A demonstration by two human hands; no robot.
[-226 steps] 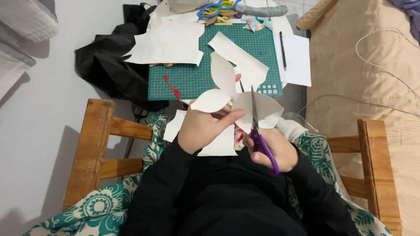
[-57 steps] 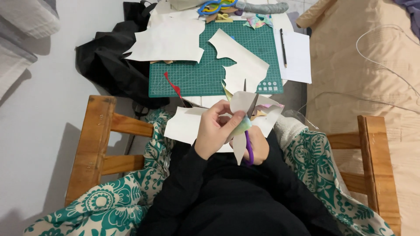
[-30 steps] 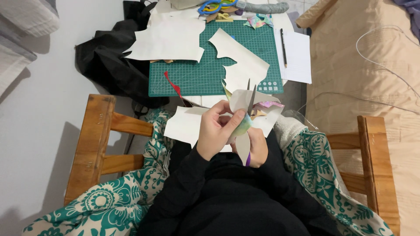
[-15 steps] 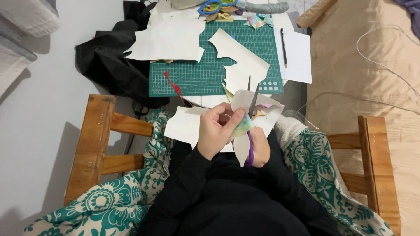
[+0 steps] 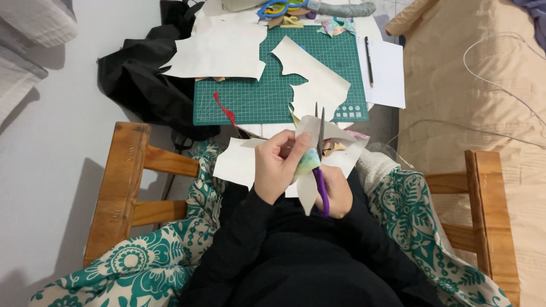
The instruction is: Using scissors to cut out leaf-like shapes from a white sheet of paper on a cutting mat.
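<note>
Two hands met over the lap. The left hand [image 5: 280,170] pinched the paper piece [image 5: 307,162] between thumb and fingers [image 5: 300,142]. The right hand [image 5: 335,193], fingers closed through the handles, held the scissors [image 5: 320,159], blades pointing away, just right of that pinch.

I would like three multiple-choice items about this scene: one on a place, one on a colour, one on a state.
1. Where does the black pen lie?
A. on white paper right of the mat
B. on the chair arm
C. in the lap

2. What colour is the scissors handle?
A. red
B. purple
C. yellow

3. What does the left hand do?
A. rests flat on the mat
B. hangs free
C. grips a paper piece

Answers: 1 A, the pen lies on the sheet beside the green cutting mat. 2 B, purple shows in the right hand. 3 C, fingers pinch the coloured paper.
</note>
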